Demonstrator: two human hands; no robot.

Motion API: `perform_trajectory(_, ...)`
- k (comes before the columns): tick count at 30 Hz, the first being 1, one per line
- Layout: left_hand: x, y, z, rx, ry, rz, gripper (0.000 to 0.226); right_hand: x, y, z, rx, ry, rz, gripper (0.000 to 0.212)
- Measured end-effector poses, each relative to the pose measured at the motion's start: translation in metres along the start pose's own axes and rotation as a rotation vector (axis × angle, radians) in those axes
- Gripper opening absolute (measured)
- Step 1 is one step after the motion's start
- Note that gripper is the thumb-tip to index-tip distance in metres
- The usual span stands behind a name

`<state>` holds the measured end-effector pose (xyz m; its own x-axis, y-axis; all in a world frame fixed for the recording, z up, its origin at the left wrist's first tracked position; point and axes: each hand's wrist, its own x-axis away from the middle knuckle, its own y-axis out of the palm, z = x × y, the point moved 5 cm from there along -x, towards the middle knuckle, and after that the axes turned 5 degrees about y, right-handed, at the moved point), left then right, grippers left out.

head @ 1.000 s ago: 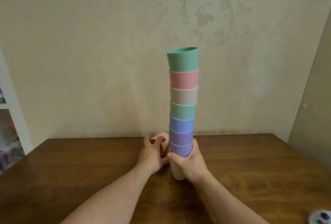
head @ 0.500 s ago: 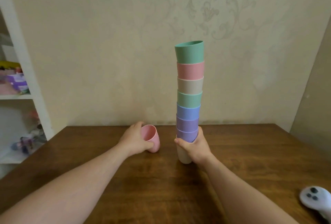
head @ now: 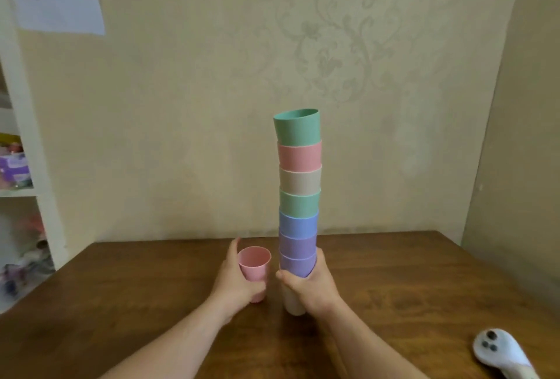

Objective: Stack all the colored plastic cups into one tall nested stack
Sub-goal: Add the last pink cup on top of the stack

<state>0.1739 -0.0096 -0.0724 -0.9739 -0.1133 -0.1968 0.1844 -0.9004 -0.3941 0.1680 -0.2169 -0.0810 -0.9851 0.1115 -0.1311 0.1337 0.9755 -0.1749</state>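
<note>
Where wallpaper [head: 333,60] ends, wooden table [head: 409,281].

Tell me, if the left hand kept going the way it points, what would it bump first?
Probably the wall. The left hand, its grip around the loose pink plastic cup, points away across the brown wooden table; nothing shows between, though depth is unclear.

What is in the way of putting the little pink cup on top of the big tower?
Nothing visible blocks it. The left hand holds the pink cup just left of the stack, and the air up to the open green cup on top looks clear. The right hand steadies the stack's base.
</note>
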Motion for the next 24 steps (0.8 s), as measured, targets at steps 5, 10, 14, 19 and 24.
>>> perform_trajectory(5,0.009,-0.006,0.002,0.138,-0.086,0.145,0.066,0.003,0.000,0.000,-0.020,0.003,-0.014,0.079)
perform_trajectory(10,-0.013,-0.060,0.097,0.406,0.129,0.284,0.055,0.004,0.000,-0.001,-0.032,0.010,-0.017,0.076)
perform_trajectory(14,-0.024,-0.108,0.216,0.619,0.351,0.321,0.066,0.005,0.000,-0.002,-0.037,0.022,-0.027,0.077)
perform_trajectory(19,-0.010,-0.122,0.322,0.633,0.534,0.246,0.072,0.006,0.000,-0.004,-0.036,0.028,-0.034,0.081)
perform_trajectory(24,-0.007,-0.086,0.338,0.500,0.520,0.098,0.061,0.008,0.000,-0.004,-0.028,0.020,-0.034,0.080)
